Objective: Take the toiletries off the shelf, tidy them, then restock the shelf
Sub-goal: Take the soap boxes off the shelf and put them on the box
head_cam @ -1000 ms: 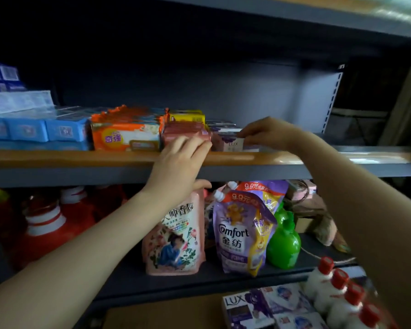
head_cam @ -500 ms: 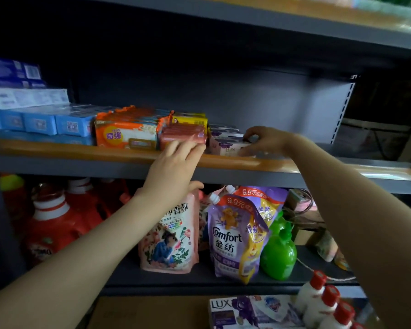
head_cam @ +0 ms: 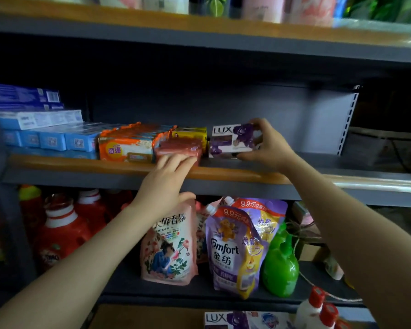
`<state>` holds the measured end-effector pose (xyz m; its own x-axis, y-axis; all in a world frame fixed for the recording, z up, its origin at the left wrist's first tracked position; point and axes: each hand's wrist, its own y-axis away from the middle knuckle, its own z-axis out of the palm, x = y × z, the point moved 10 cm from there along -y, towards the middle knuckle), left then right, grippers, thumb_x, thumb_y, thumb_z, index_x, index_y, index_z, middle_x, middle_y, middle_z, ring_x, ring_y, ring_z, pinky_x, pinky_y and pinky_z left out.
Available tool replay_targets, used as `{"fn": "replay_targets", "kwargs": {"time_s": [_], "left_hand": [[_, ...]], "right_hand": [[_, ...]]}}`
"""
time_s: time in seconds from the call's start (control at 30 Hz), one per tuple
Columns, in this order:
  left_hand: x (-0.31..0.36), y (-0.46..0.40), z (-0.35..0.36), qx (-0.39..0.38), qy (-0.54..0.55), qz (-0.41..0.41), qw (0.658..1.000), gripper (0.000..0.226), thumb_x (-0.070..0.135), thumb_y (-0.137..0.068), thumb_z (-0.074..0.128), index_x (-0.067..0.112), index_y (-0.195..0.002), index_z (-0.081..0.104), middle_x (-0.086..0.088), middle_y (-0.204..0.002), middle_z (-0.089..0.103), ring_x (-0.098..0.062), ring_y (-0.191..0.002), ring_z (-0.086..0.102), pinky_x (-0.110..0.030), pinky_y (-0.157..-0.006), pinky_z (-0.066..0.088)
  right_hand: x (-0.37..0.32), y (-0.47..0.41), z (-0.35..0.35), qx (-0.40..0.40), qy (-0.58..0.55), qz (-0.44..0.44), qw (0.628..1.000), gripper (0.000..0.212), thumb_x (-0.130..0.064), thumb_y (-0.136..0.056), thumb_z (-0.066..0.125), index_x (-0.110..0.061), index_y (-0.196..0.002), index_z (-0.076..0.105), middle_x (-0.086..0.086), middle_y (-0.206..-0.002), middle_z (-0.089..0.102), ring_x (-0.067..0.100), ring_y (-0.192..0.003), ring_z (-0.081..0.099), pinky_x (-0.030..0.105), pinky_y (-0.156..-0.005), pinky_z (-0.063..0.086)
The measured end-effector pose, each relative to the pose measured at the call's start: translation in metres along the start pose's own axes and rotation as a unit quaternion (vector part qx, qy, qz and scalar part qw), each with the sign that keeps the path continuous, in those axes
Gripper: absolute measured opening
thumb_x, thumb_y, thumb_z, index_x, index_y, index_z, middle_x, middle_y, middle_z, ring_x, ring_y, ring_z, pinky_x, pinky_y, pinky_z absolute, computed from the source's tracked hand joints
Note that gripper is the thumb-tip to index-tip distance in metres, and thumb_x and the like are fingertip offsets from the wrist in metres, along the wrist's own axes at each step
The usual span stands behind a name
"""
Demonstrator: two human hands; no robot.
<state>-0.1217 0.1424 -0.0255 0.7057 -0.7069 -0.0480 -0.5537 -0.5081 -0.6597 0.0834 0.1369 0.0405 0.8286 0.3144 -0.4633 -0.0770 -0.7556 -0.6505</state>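
Grey store shelving (head_cam: 223,184) holds rows of soap. Half a second ago the purple Lux soap box (head_cam: 233,141) lay flat; now the right hand (head_cam: 268,146) pinches it upright, right of the pink soap pack (head_cam: 178,149), which the left hand's (head_cam: 166,184) straight fingers touch. Removal seems underway.

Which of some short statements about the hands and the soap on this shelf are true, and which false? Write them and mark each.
1. The right hand holds a purple LUX soap box. True.
2. The left hand grips the green bottle. False: its straight fingers touch the pink soap pack on the middle shelf.
3. The Comfort pouch stands on the shelf below the soaps. True.
4. The orange soap pack lies to the right of the LUX soap box. False: it lies to the left, beyond the pink pack.
5. Blue boxes sit at the left end of the middle shelf. True.
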Motion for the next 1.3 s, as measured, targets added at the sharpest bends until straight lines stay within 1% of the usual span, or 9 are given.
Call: {"fn": "replay_targets", "kwargs": {"time_s": [0.13,0.3,0.43,0.6,0.8,0.87,1.1,1.2,1.3], "left_hand": [[0.004,-0.001,-0.016,0.031,0.201,-0.061,0.977,0.081,0.060,-0.076,0.054,0.019,-0.143,0.033,0.006,-0.144,0.032,-0.011,-0.133,0.029,-0.028,-0.107,0.026],[0.034,0.011,-0.013,0.028,0.584,-0.126,0.801,0.054,0.060,-0.070,0.057,0.033,-0.117,0.052,0.019,-0.113,0.062,0.006,-0.099,0.060,-0.010,-0.081,0.047],[0.033,0.025,0.004,0.025,0.649,-0.164,0.743,0.023,0.022,-0.080,0.065,0.026,-0.103,0.062,0.010,-0.096,0.072,-0.006,-0.090,0.067,-0.016,-0.070,0.053],[0.032,0.052,0.048,-0.047,0.695,-0.217,0.684,0.014,0.017,-0.084,0.058,0.016,-0.096,0.065,0.004,-0.089,0.074,-0.009,-0.084,0.068,-0.020,-0.071,0.055],[0.061,0.106,0.126,-0.172,0.848,-0.303,0.399,0.027,0.016,-0.090,0.046,0.006,-0.101,0.069,-0.012,-0.095,0.069,-0.020,-0.079,0.067,-0.028,-0.062,0.055],[0.076,0.124,0.144,-0.205,0.860,-0.317,0.342,0.037,0.007,-0.096,0.036,0.010,-0.096,0.073,-0.011,-0.093,0.067,-0.019,-0.079,0.064,-0.027,-0.061,0.054],[0.089,0.157,0.161,-0.223,0.859,-0.331,0.320,0.021,0.019,-0.085,0.061,0.008,-0.099,0.074,-0.014,-0.097,0.070,-0.020,-0.080,0.069,-0.027,-0.065,0.058],[0.070,0.161,0.155,-0.185,0.822,-0.368,0.393,0.033,0.028,-0.081,0.055,0.014,-0.108,0.067,-0.008,-0.094,0.070,-0.016,-0.078,0.067,-0.024,-0.061,0.057],[0.053,0.171,0.148,-0.190,0.740,-0.370,0.529,0.029,0.027,-0.078,0.062,0.027,-0.107,0.059,-0.004,-0.098,0.071,-0.018,-0.083,0.068,-0.026,-0.061,0.057]], "right_hand": [[-0.019,0.051,-0.030,0.080,-0.149,-0.054,0.984,0.078,-0.023,-0.059,0.084,-0.025,-0.121,0.037,-0.022,-0.110,0.053,-0.001,-0.081,0.062,0.016,-0.069,0.052],[-0.036,0.110,0.000,-0.020,-0.283,-0.053,0.957,0.080,-0.009,-0.062,0.084,-0.040,-0.118,0.037,-0.022,-0.118,0.056,0.015,-0.099,0.065,0.031,-0.078,0.057],[-0.034,0.132,0.021,-0.064,-0.315,-0.017,0.947,0.082,-0.014,-0.068,0.074,-0.038,-0.130,0.027,-0.004,-0.132,0.048,0.015,-0.104,0.064,0.029,-0.078,0.057],[-0.023,0.150,0.036,-0.080,-0.333,0.030,0.939,0.079,-0.004,-0.071,0.073,-0.035,-0.130,0.032,0.004,-0.116,0.058,0.018,-0.101,0.065,0.034,-0.081,0.056],[-0.041,0.171,0.052,-0.120,-0.181,-0.044,0.975,0.075,-0.034,-0.062,0.081,-0.037,-0.123,0.039,-0.019,-0.107,0.052,0.003,-0.078,0.057,0.020,-0.067,0.046],[-0.045,0.179,0.057,-0.121,-0.131,-0.066,0.982,0.062,-0.033,-0.065,0.079,-0.033,-0.117,0.046,-0.020,-0.095,0.053,0.002,-0.071,0.055,0.021,-0.064,0.044],[-0.024,0.200,0.075,-0.152,-0.113,-0.011,0.982,0.068,-0.040,-0.066,0.074,-0.016,-0.124,0.047,-0.006,-0.106,0.055,0.012,-0.080,0.058,0.024,-0.070,0.048],[-0.007,0.210,0.083,-0.185,-0.116,0.033,0.975,0.085,-0.044,-0.062,0.075,-0.023,-0.134,0.035,-0.010,-0.122,0.048,-0.001,-0.093,0.053,0.014,-0.075,0.043],[0.009,0.224,0.093,-0.220,-0.057,0.041,0.973,0.089,-0.040,-0.069,0.075,-0.025,-0.141,0.025,-0.013,-0.130,0.042,-0.002,-0.106,0.045,0.009,-0.081,0.038]]}}
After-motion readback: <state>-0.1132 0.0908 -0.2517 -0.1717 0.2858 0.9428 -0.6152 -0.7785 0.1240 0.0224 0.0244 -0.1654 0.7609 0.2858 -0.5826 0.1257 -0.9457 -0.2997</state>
